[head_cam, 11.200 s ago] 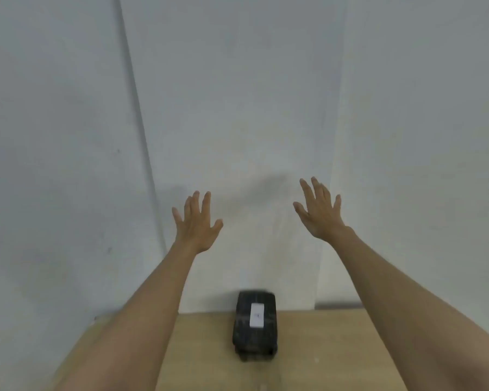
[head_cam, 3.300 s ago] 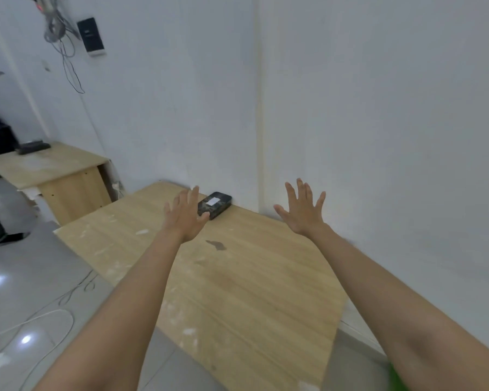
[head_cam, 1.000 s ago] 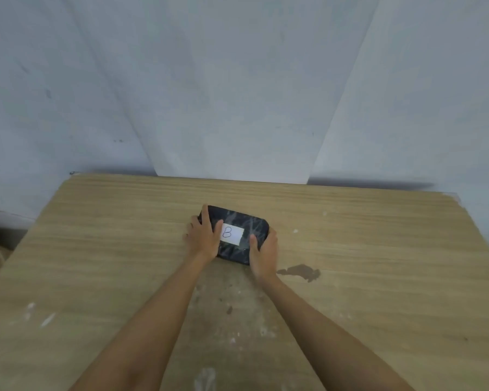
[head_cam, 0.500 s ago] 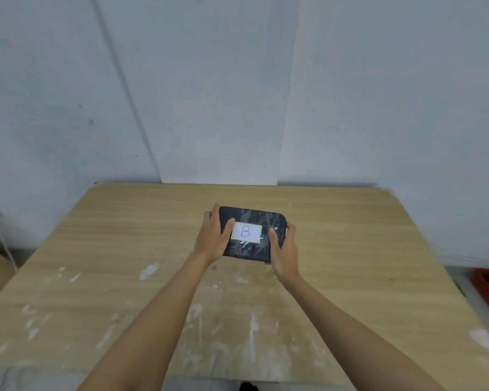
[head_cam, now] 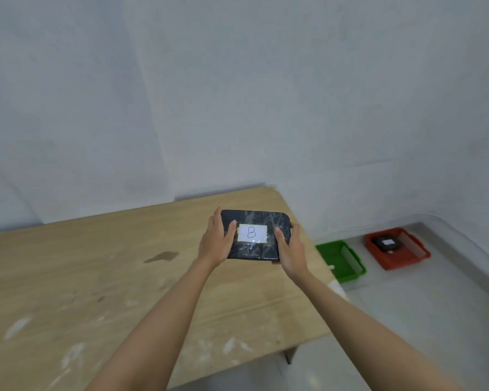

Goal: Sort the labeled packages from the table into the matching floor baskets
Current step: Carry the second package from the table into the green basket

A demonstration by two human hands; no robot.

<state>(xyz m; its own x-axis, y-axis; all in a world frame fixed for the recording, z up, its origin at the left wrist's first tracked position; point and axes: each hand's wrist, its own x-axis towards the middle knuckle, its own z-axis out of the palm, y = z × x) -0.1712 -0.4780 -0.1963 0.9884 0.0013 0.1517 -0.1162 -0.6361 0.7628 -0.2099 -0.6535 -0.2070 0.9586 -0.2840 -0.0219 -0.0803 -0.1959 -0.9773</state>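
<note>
A black wrapped package with a white label marked "B" is held above the right part of the wooden table. My left hand grips its left end and my right hand grips its right end. On the floor to the right stand a green basket and, farther right, a red basket. Inside the red basket lies another black package with a white label too small to read.
White walls close in behind the table and along the right side of the grey floor. A dark stain and pale paint smears mark the tabletop. The table's right edge runs just under my right forearm.
The package has come up off the table in both hands, and the view has swung right, so the green and red floor baskets now show.
</note>
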